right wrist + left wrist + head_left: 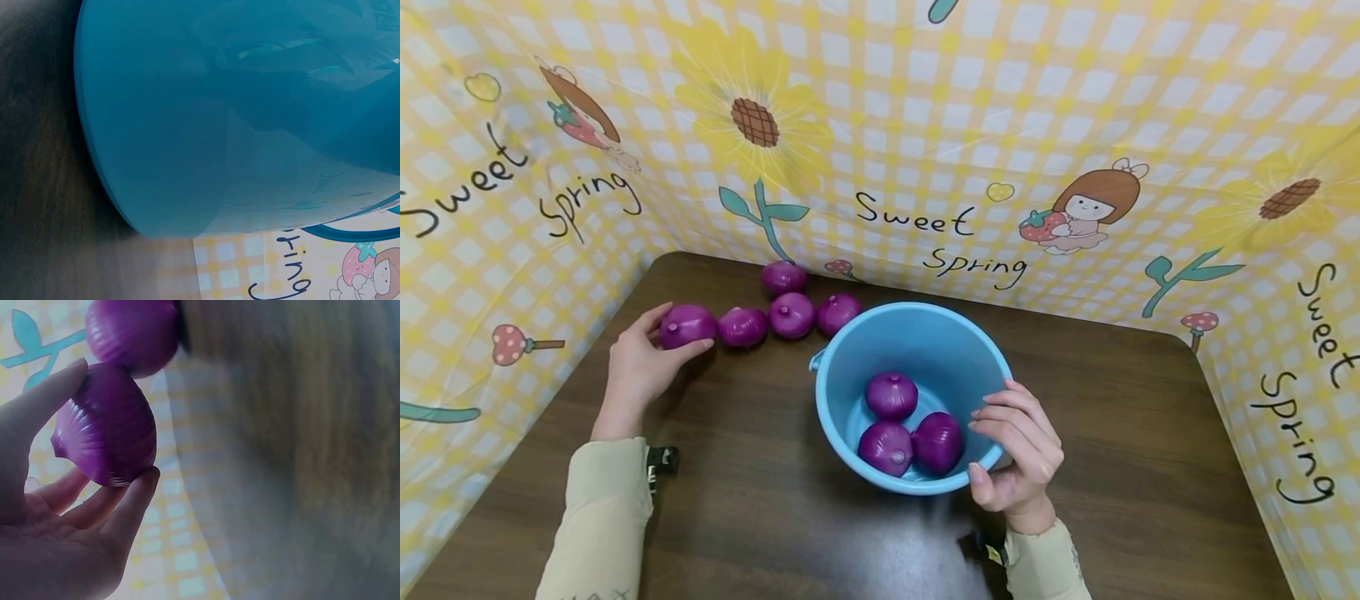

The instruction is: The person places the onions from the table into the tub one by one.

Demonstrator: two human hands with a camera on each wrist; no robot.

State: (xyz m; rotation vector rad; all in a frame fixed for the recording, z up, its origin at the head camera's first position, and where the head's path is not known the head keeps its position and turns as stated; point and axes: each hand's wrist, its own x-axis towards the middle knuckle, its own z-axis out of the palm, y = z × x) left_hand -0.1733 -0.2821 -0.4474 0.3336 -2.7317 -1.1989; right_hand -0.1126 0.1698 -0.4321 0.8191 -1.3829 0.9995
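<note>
At the left end of a group of purple onions, my left hand grips one onion between thumb and fingers. The left wrist view shows this onion against the thumb and fingertips, with a second onion close beyond it. A blue bucket stands upright in the middle of the table with three onions inside. My right hand holds the bucket's right rim, fingers over the edge and thumb at the near side. The right wrist view is mostly the bucket's outer wall; the right hand is out of that frame.
Several more onions lie between my left hand and the bucket, near the back edge of the dark wooden table. A yellow checked cloth with flowers and lettering hangs around the back and sides.
</note>
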